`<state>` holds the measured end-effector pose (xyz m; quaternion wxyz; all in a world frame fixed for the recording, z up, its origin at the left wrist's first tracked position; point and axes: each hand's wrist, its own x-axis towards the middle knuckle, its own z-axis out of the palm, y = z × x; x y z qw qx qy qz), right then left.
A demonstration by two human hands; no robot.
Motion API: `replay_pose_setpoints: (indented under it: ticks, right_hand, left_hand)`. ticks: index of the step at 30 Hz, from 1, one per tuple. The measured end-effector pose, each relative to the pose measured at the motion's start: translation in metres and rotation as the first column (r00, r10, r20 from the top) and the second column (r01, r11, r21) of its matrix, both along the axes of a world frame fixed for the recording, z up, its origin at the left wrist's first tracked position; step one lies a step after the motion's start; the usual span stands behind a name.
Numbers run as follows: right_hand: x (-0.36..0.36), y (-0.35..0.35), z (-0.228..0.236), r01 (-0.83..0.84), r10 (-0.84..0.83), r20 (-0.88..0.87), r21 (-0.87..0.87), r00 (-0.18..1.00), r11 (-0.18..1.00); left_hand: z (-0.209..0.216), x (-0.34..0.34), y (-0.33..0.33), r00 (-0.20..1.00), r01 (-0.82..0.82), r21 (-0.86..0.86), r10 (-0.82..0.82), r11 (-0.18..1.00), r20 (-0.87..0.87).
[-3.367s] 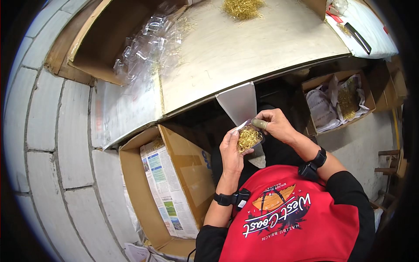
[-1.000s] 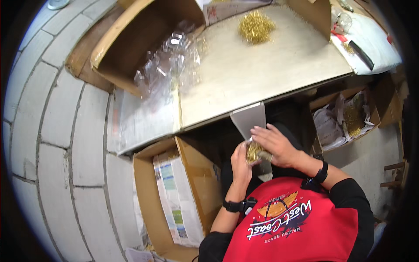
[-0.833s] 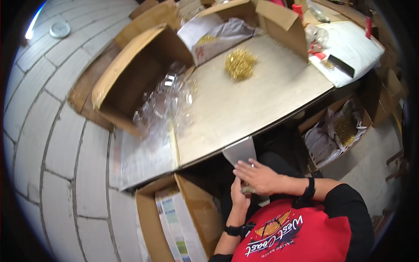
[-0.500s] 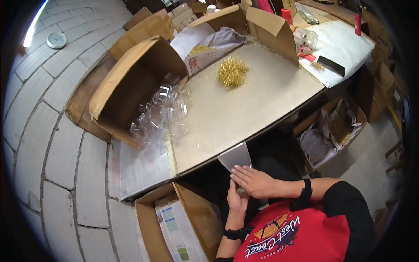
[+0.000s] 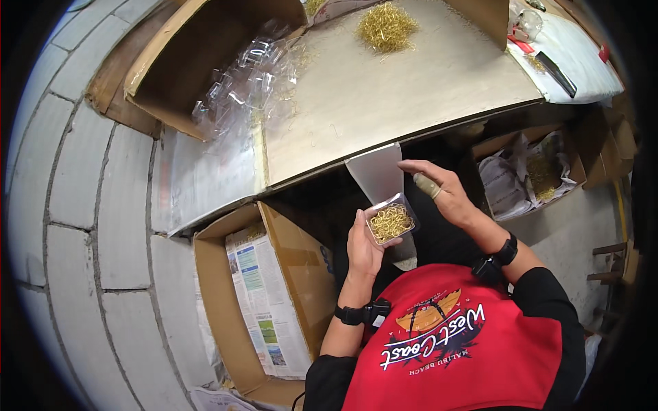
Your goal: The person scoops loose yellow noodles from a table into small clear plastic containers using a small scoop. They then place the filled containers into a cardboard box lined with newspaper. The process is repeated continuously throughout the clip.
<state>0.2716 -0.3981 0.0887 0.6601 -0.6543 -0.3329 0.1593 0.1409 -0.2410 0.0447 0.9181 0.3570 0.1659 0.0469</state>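
Observation:
My left hand (image 5: 364, 248) holds a small square clear plastic box (image 5: 412, 230) from below and from its left side. Small, curved gold wire pieces (image 5: 391, 222) fill the box, and its top is uncovered. My right hand (image 5: 449, 194) is open and holds nothing; it hovers to the right of the box, fingers stretched out and thumb apart. A pale wrap covers one of its digits. Just beyond the box, a smooth whitish chute-like sheet (image 5: 377, 175) slopes down from the table edge, close to my right fingertips.
A gold wire pile (image 5: 386, 29) lies on the beige tabletop (image 5: 329, 116). Clear plastic boxes (image 5: 250, 89) spill from a tipped carton (image 5: 199, 41). A newspaper-lined carton (image 5: 288, 274) stands at lower left, another carton (image 5: 504, 205) at right. A dark phone-like object (image 5: 556, 75) lies far right.
My hands were pressed together over the box; now the right has lifted away to the right and opened, exposing the gold pieces in the left. The view has tilted downward.

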Motion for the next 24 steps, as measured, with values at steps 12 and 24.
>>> replay_pose_setpoints:
  ticks: [12, 24]
  right_hand:
    - [-0.018, -0.022, -0.009, -0.184, 0.139, -0.236, -0.181, 0.962, 0.966]
    - [-0.027, -0.004, -0.031, -0.206, 0.157, -0.225, -0.214, 0.962, 0.955]
  left_hand:
    - [0.007, -0.001, -0.004, 0.997, -0.032, 0.164, 0.043, 0.986, -0.065]
    - [-0.001, -0.002, -0.007, 0.994, -0.044, 0.119, 0.055, 0.992, -0.092]
